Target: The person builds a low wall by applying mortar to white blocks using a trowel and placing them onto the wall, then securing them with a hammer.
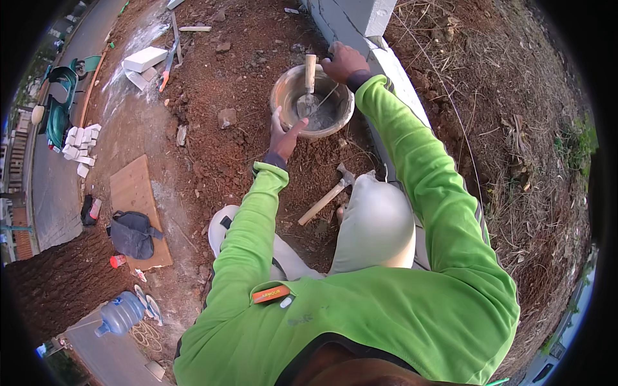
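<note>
A round clay-coloured basin with grey mortar residue inside sits on the soil in front of me. My left hand grips its near left rim, thumb over the edge and fingers along the outside. A trowel with a wooden handle leans in the basin, its blade down in the grey material. Beyond the basin's far right rim, my right hand is bent beside the low block wall; its fingertips are partly hidden, so any grip is unclear. Between my knees and the basin lies a hammer with a wooden handle.
The pale wall runs along my right, with a thin string beyond it. To the left are white blocks, a saw, a board under a dark bag, a water jug and a green wheelbarrow.
</note>
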`<state>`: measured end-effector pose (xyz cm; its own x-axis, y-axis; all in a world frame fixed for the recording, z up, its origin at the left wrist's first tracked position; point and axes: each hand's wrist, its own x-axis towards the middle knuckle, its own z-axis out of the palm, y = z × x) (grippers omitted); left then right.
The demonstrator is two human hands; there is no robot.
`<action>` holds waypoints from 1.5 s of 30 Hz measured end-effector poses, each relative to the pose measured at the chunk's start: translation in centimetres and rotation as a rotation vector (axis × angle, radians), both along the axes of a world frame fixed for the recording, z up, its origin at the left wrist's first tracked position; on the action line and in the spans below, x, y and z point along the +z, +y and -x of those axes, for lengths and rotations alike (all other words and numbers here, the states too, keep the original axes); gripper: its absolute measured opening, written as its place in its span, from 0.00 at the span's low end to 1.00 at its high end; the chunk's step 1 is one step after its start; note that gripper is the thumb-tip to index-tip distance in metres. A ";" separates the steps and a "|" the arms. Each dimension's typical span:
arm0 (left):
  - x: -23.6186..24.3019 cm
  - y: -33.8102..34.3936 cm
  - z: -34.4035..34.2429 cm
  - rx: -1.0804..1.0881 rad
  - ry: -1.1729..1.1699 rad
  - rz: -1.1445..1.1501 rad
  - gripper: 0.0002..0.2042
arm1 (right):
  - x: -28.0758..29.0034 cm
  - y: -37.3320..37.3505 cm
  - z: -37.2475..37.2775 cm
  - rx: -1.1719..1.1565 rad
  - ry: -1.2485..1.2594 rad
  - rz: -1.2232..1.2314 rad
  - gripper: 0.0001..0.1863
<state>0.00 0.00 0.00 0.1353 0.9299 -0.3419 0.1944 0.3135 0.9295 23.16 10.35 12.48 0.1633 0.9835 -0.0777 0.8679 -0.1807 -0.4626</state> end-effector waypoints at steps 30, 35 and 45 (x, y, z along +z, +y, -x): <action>-0.2 -1.6 -1.1 0.052 0.611 -0.827 0.56 | 10.9 -5.4 -1.9 0.433 -0.403 0.171 0.29; -2.0 0.1 -0.4 0.102 0.397 -0.922 0.47 | 7.9 -11.3 -6.0 0.309 0.100 -0.017 0.35; -4.0 6.1 2.9 0.244 0.391 -0.685 0.33 | 4.4 -19.2 -6.1 -0.011 0.879 -0.026 0.26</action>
